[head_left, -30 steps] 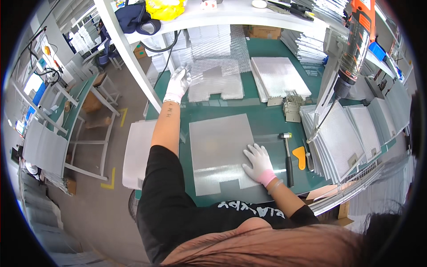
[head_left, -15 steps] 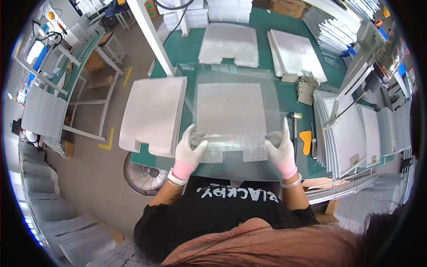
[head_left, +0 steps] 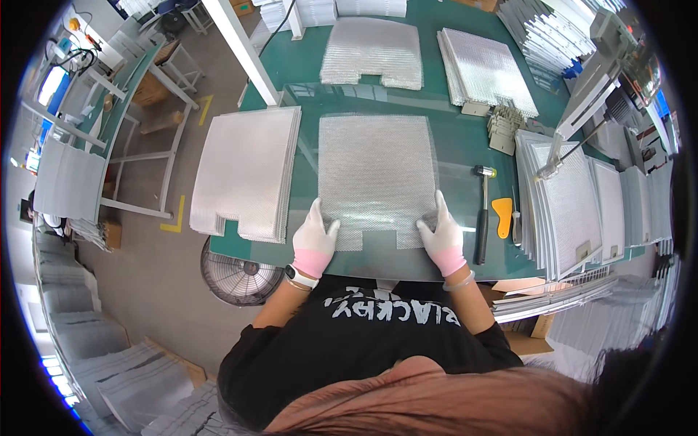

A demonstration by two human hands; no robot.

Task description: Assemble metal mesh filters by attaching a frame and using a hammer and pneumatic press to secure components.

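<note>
In front of me a silver-grey mesh sheet with a notch in its near edge lies on the green table, apparently layered over another. My left hand, in a white glove with a pink cuff, is at its near left edge, index finger stretched along the side and thumb over the mesh. At the near right edge my right hand, gloved alike, mirrors this pose. Both hands seem to grip the sheet between them; their other fingers are mostly hidden.
Notched sheets are stacked at left, with mesh piles at the back and back right. Right of my hand lie a mallet, a yellow scraper and a thin-shafted tool. Framed panels stand farther right.
The wider, see-through mesh has come down and now lines up with the sheet beneath. My hands have moved closer together, the right one shifting left. The mallet's handle is now uncovered.
</note>
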